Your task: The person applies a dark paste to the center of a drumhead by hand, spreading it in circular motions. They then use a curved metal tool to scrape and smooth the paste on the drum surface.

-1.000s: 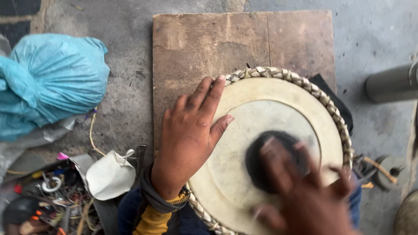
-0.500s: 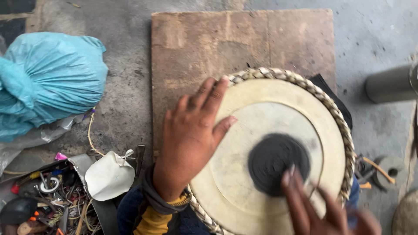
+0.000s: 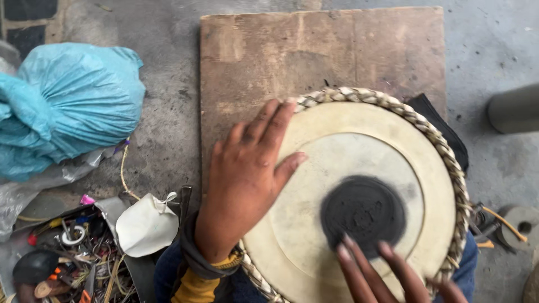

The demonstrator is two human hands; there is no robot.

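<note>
A round hand drum [image 3: 314, 235] with a cream skin, a black patch [image 3: 362, 212] at its middle and a braided rim [image 3: 415, 120] rests on my lap. My left hand [image 3: 247, 174] lies flat across the drum's left edge, fingers spread and pointing up-right, holding nothing. My right hand [image 3: 382, 275] reaches in from the bottom edge; its fingertips touch the lower rim of the black patch. Most of that hand is out of frame.
A worn wooden board [image 3: 314, 50] lies on the concrete floor behind the drum. A tied blue plastic sack [image 3: 67, 106] sits at left. A tray of assorted small tools [image 3: 62, 258] and a white pouch [image 3: 146, 224] lie at bottom left. A grey cylinder [image 3: 514, 109] is at right.
My right hand slid off the black patch, down toward the bottom edge, uncovering the patch. My left hand stayed on the drum's left edge.
</note>
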